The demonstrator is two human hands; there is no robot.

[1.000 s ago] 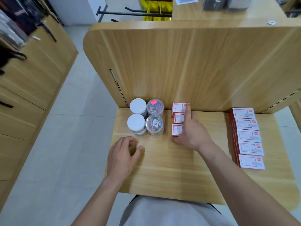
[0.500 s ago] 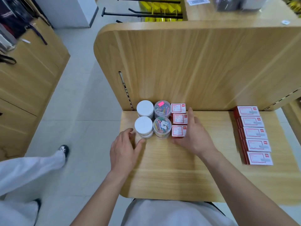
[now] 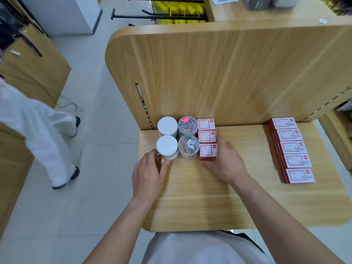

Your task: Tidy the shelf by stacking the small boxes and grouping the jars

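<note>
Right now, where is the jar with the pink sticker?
Head view, left of centre: the pink-sticker jar stands at the shelf's back, between a white-lidded jar and a small red box.

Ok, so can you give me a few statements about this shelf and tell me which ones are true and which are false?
1. The four jars stand in a two-by-two group on the shelf. True.
2. All four have white lids. False: two have white lids; two are clear and show coloured clips.
3. The right hand rests against the small boxes. True.
4. One hand lifts a jar into the air. False: the left hand curls its fingers round the near white-lidded jar, which stands on the shelf.
5. Three larger boxes lie on the right. False: the larger boxes there number five.
</note>
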